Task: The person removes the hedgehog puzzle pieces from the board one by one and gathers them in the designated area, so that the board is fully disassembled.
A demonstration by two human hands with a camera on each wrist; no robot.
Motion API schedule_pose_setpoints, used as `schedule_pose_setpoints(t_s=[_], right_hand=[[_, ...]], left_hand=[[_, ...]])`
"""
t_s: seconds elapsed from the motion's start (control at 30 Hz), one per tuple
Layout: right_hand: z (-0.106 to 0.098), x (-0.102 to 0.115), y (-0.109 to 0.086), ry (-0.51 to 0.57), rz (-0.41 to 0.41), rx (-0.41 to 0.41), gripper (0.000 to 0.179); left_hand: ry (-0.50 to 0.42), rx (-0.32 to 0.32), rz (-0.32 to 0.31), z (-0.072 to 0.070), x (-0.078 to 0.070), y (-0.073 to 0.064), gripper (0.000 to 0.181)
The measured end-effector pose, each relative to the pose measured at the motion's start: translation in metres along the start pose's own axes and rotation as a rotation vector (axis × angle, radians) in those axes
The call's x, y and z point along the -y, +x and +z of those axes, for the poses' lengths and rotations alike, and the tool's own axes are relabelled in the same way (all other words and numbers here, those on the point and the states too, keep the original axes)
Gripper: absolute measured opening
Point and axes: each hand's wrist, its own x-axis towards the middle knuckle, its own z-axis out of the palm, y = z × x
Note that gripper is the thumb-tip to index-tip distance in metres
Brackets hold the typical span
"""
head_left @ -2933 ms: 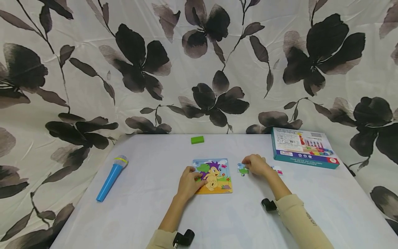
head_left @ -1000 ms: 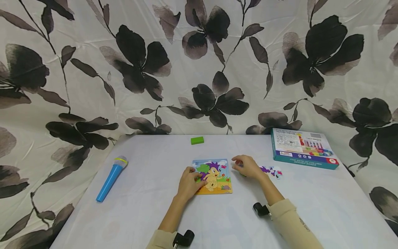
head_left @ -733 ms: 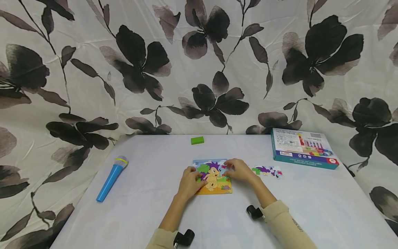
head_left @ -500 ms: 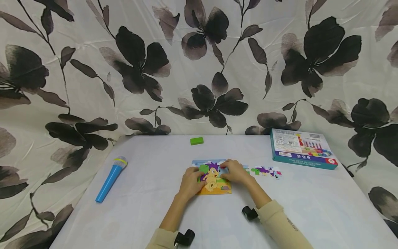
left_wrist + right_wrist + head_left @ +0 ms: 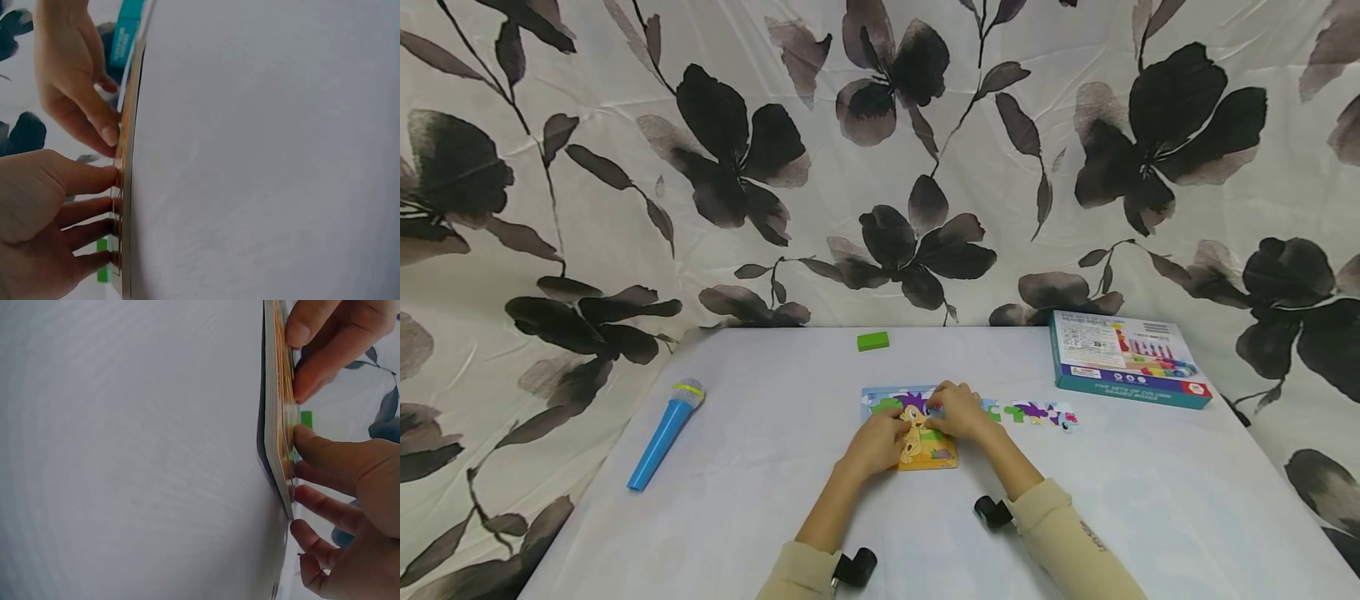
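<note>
A square picture puzzle (image 5: 940, 457) showing a purple-haired cartoon hedgehog lies flat on the table. My left hand (image 5: 876, 443) touches its left side; in the left wrist view that hand's thumb and fingertips (image 5: 91, 181) rest on the picture surface. On the upper right part of the puzzle, the fingertips of my right hand (image 5: 964, 414) press down, spread apart in the right wrist view (image 5: 350, 487). Whether a small piece lies under them is hidden. To the right of the puzzle, several loose puzzle pieces (image 5: 1037, 412), purple, green and white, lie in a row.
A blue toy microphone (image 5: 662, 442) lies at the left. A green block (image 5: 872, 341) sits near the back edge. At the back right is a flat teal box (image 5: 1131, 358). A flowered cloth (image 5: 820, 183) hangs behind the white table (image 5: 715, 533).
My right hand has moved left from the loose pieces onto the puzzle, uncovering their row. My left hand has shifted slightly right across the picture.
</note>
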Motion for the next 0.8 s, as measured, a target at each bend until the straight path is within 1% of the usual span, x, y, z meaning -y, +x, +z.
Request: schedule_pose_setpoints(t_s=[0.07, 0.17, 0.27, 0.33, 0.43, 0.57, 0.67, 0.8], right_hand=[[0.0, -0.001, 0.001, 0.016, 0.009, 0.002, 0.03], [0.0, -0.004, 0.003, 0.029, 0.017, 0.007, 0.033], [-0.001, -0.005, 0.007, 0.046, 0.025, 0.015, 0.035], [-0.003, -0.006, 0.009, 0.059, 0.03, 0.023, 0.035], [-0.004, -0.007, 0.012, 0.077, 0.031, 0.035, 0.034], [-0.005, -0.008, 0.015, 0.066, 0.017, 0.041, 0.036], [-0.007, -0.008, 0.016, 0.062, 0.019, 0.051, 0.042], [-0.009, -0.006, 0.017, 0.062, 0.021, 0.069, 0.045]], left_hand=[[0.044, -0.014, 0.011, 0.0, -0.002, -0.001, 0.025], [0.08, -0.043, 0.025, 0.002, -0.004, -0.003, 0.02], [0.066, -0.069, 0.036, 0.004, -0.003, -0.004, 0.016], [0.048, -0.073, 0.046, 0.005, -0.002, -0.004, 0.015], [0.041, -0.055, 0.07, 0.005, -0.001, -0.006, 0.016], [0.04, -0.012, 0.104, 0.004, -0.002, -0.007, 0.019], [0.028, 0.014, 0.104, 0.003, -0.004, -0.007, 0.02], [0.035, 0.045, 0.075, 0.004, -0.005, -0.007, 0.021]])
